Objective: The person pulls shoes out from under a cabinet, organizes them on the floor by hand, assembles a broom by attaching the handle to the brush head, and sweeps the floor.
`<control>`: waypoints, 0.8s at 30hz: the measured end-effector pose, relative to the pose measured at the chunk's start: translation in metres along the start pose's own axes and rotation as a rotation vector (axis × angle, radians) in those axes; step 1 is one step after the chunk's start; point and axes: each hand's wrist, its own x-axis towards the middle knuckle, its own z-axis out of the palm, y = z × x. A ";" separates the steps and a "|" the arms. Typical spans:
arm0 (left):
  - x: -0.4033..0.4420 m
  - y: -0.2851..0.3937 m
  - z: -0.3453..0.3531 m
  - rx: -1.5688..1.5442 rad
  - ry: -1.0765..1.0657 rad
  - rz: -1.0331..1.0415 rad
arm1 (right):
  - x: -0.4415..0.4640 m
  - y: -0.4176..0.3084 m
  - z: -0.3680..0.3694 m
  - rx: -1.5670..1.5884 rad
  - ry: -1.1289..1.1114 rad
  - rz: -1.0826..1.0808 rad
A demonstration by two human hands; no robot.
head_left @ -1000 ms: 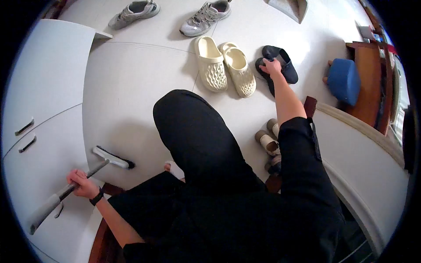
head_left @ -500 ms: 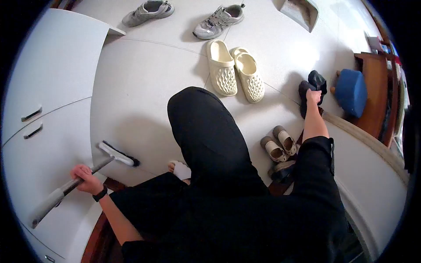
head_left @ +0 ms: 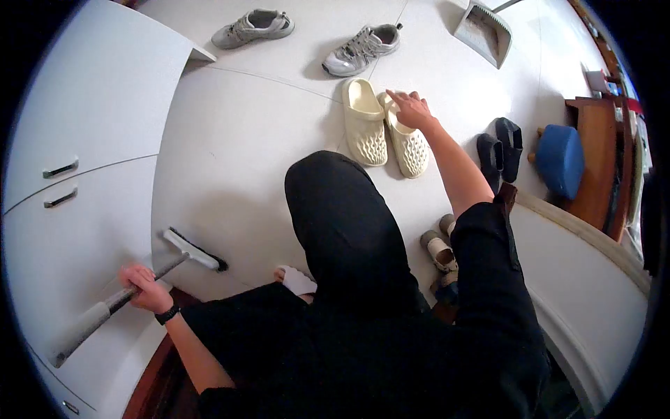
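My left hand [head_left: 148,290] is wrapped round the handle of a broom [head_left: 78,332], whose white head with dark bristles [head_left: 195,251] rests on the floor beside the cabinet. Over the heel end of the right-hand one of two cream clogs [head_left: 410,152] is my right hand [head_left: 413,110], fingers stretched forward. Whether those fingertips touch the clog, I cannot tell. The other cream clog [head_left: 366,133] stands alongside, toe toward me. To the right, a pair of black shoes [head_left: 490,157] sits side by side on the floor.
Two grey sneakers [head_left: 255,29] lie apart at the back. A dustpan [head_left: 485,33] stands at upper right. Near the wooden furniture [head_left: 594,153] is a blue stool [head_left: 560,160]. Beige shoes [head_left: 438,250] are partly hidden by my right arm. A white cabinet [head_left: 98,119] borders the left.
My right hand has let go of the black shoes and moved left to the cream clogs. The black shoes now stand neatly paired. My left hand still grips the broom.
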 end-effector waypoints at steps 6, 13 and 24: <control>0.000 -0.007 -0.011 0.012 0.022 0.017 | -0.017 -0.002 -0.026 -0.035 -0.329 -0.141; 0.001 -0.009 -0.015 0.039 0.025 0.033 | -0.077 -0.007 -0.045 -0.124 -0.337 -0.262; 0.000 -0.013 -0.007 0.049 0.089 0.029 | -0.120 0.035 0.024 0.027 0.090 -0.324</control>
